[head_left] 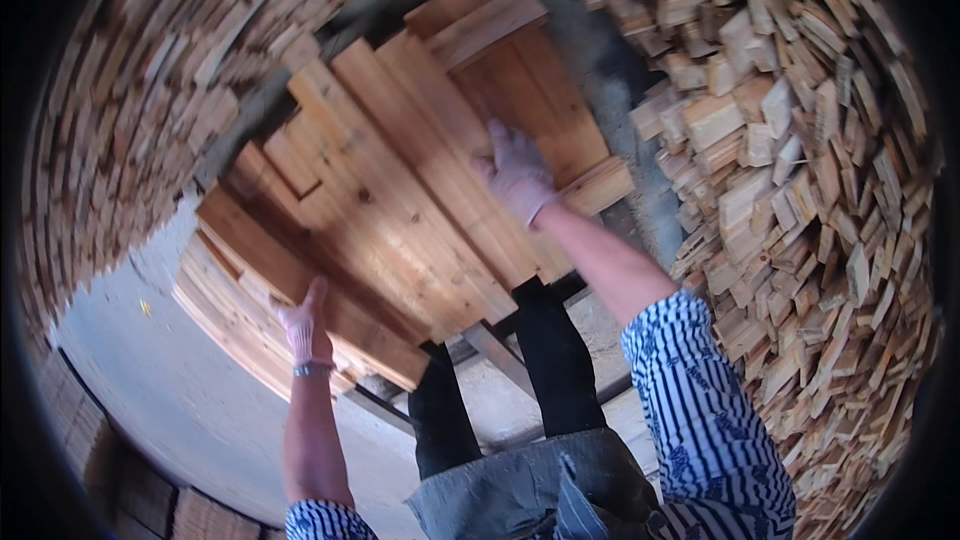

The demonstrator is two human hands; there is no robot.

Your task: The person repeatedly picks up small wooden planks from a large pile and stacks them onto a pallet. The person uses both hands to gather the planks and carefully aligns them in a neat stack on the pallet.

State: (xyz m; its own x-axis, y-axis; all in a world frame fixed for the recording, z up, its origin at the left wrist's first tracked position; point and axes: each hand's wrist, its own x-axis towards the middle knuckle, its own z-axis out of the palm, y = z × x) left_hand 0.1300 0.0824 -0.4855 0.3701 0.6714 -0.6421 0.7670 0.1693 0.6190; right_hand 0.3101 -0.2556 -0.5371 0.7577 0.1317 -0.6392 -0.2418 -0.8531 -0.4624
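Note:
A stack of reddish-brown wooden planks (400, 230) lies in front of me, its boards side by side and slanting from upper left to lower right. My left hand (303, 328), in a pale thin glove, is closed on the outer edge of the left plank (255, 245), thumb on top; its other fingers are partly hidden. My right hand (518, 175), gloved likewise, closes at the right edge of a long plank (440, 110), with some fingers out of sight. Right of that plank lies a lower, darker panel (535, 90).
Tall piles of cut wood pieces rise on the left (150, 90) and on the right (800, 190). Paler boards (240, 315) lie under the stack's left side. A metal frame bar (500, 355) shows near my legs. Concrete floor (170, 380) runs along the left.

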